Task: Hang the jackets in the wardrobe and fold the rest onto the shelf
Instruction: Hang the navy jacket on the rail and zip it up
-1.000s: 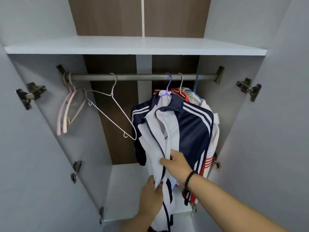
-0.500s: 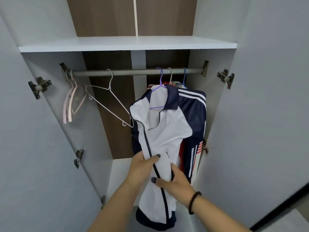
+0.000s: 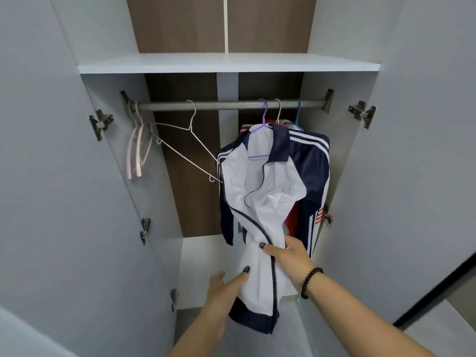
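Under rail (image 3: 226,105), right end: navy-white jacket (image 3: 268,191) hangs on purple hanger (image 3: 262,124). My right hand (image 3: 288,256) pinches zip edge, my left hand (image 3: 226,287) grips lower front panel. Risk: hard downward tug slides collar off hanger, jacket drops to wardrobe floor.

Jacket (image 3: 270,202): white front, navy collar, sleeves and hem, white sleeve stripes. Hanger (image 3: 260,140) purple. Spare hangers: white wire (image 3: 185,148), pink (image 3: 137,150). Bracelet (image 3: 310,280) black-beaded.

open rail (image 3: 226,105) stretch mid-wardrobe, white wire hanger (image 3: 186,148) slanting across it, hung jackets (image 3: 306,161) crowding the right
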A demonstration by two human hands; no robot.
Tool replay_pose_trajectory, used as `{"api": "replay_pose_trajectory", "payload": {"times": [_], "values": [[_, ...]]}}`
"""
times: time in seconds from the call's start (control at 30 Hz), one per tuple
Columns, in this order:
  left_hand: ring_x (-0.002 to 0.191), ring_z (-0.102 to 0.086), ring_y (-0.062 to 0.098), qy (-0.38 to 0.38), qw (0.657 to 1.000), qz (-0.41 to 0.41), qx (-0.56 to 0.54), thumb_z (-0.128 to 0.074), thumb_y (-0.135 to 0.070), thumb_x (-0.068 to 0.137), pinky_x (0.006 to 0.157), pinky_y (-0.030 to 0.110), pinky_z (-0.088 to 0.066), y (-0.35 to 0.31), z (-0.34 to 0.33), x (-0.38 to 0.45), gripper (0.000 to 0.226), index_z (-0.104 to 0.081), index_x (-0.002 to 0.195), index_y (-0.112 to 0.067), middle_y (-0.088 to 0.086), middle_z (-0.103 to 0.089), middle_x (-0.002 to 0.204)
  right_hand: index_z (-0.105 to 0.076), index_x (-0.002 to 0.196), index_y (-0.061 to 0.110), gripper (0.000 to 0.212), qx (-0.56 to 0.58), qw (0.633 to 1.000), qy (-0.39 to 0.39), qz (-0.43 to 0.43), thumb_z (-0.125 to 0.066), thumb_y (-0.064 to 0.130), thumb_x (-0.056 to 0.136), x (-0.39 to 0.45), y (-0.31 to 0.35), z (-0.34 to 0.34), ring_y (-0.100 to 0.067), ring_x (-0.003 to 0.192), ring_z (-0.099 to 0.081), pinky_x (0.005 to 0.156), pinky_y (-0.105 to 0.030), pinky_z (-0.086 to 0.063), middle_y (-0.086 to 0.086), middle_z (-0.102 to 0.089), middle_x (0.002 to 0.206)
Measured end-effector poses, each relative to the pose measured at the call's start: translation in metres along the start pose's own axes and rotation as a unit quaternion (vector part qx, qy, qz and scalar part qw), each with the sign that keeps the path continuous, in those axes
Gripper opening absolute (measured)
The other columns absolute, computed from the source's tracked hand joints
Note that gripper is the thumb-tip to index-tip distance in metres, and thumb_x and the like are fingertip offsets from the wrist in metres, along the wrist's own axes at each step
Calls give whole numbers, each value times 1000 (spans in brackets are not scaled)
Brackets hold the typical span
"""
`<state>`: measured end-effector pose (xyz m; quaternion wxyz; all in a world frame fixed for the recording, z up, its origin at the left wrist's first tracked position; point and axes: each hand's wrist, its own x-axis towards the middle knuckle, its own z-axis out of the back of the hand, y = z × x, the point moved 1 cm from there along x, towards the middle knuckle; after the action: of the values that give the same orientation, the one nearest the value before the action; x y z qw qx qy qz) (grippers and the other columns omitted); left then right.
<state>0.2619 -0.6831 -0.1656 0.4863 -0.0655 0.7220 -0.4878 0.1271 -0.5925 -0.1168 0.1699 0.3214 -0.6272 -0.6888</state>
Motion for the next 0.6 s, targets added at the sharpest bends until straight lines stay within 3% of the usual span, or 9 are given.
{"api": "replay_pose_trajectory", "payload": {"times": [0.07, 0.1, 0.17, 0.23, 0.33, 0.43, 0.5, 0.6], "values": [[115, -53, 24, 60, 993, 85, -50, -90, -61, 42, 106, 40, -36, 22, 15, -1, 118, -44, 139, -12, 5, -56, 134, -71, 90, 3, 7, 7, 1000, -19, -19, -70, 7, 84, -6, 2, -11, -31, 88, -70, 84, -44, -57, -12, -74, 89], [112, -54, 24, 101, 984, 120, -86, -90, -60, 40, 109, 43, -30, 30, 22, -4, 111, -52, 132, -13, 6, -60, 129, -71, 90, 3, 8, 10, 999, -28, -26, -70, 7, 84, -10, 2, -17, -31, 87, -71, 84, -44, -57, -13, -74, 89], [112, -57, 25, 164, 965, 147, -142, -85, -47, 58, 112, 48, -23, 40, 34, -15, 76, -60, 122, -14, 8, -67, 121, -71, 92, 2, 9, 25, 998, -41, -41, -70, 7, 84, -18, 2, -26, -30, 87, -70, 84, -43, -57, -13, -74, 90], [111, -63, 26, 161, 961, 111, -194, -79, -29, 69, 112, 47, -31, 44, 44, -22, 56, -62, 120, -11, 8, -72, 113, -70, 94, 1, 12, 39, 996, -58, -54, -70, 7, 84, -26, -2, -35, -30, 88, -70, 85, -43, -56, -14, -74, 93], [108, -66, 30, 150, 955, 51, -250, -73, -12, 80, 99, 44, -49, 42, 54, -30, 44, -61, 121, -2, 14, -72, 110, -71, 98, 1, 18, 63, 992, -91, -64, -71, 11, 84, -38, -11, -46, -36, 94, -69, 88, -50, -54, -14, -74, 95], [107, -66, 30, 157, 947, 27, -278, -66, -11, 87, 89, 40, -53, 41, 59, -37, 36, -60, 122, -2, 14, -71, 112, -71, 99, 2, 23, 87, 989, -102, -68, -71, 20, 84, -49, -19, -52, -40, 99, -66, 91, -58, -49, -18, -72, 99], [104, -67, 31, 167, 939, 35, -299, -59, -12, 93, 82, 40, -55, 39, 61, -45, 28, -61, 119, -2, 16, -71, 110, -69, 101, 1, 26, 111, 986, -101, -66, -68, 22, 87, -60, -27, -55, -36, 92, -69, 88, -53, -54, -18, -72, 97], [79, -72, 33, 157, 930, 68, -324, -50, -17, 100, 57, 36, -58, 34, 63, -57, 26, -60, 113, 2, 21, -71, 102, -66, 101, 4, 20, 166, 977, -116, -69, -62, 21, 91, -83, -46, -57, -23, 77, -65, 70, -36, -54, -12, -69, 86]]}}
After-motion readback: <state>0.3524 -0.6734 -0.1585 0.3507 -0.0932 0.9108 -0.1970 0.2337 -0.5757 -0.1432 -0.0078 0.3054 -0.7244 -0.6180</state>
